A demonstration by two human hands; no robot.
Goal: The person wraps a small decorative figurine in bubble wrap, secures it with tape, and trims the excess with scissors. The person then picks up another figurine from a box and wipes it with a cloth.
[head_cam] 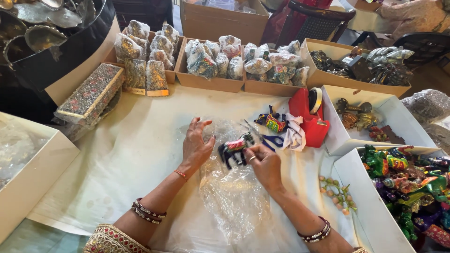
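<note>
1. Painted animal figurine (236,149), dark-bodied with bright bands, lying at the centre of the white-covered table (131,154), on a sheet of clear bubble wrap (229,187).
2. Right hand (265,164) closed on the figurine's right end, fingers (251,152) pinching it from above; ring visible on one finger.
3. Left hand (196,143) open and flat, palm down on the wrap, fingers spread, just left of the figurine; whether thumb and figurine touch: cannot tell.
4. Key relation: figurine between the two hands, long axis running roughly left to right, slightly tilted up toward the right; held by the right hand, merely neighboured by the left.
5. Wrap extending from under the left hand toward the near table edge, passing beneath the figurine and between both forearms.
6. Beyond the hands, near but apart: blue-handled scissors (267,138), a second painted figurine (273,122), a red tape dispenser (311,117).
7. At far right, an open white box (347,187) of green painted figures; along the far edge, cardboard trays of wrapped pieces (220,61).
</note>
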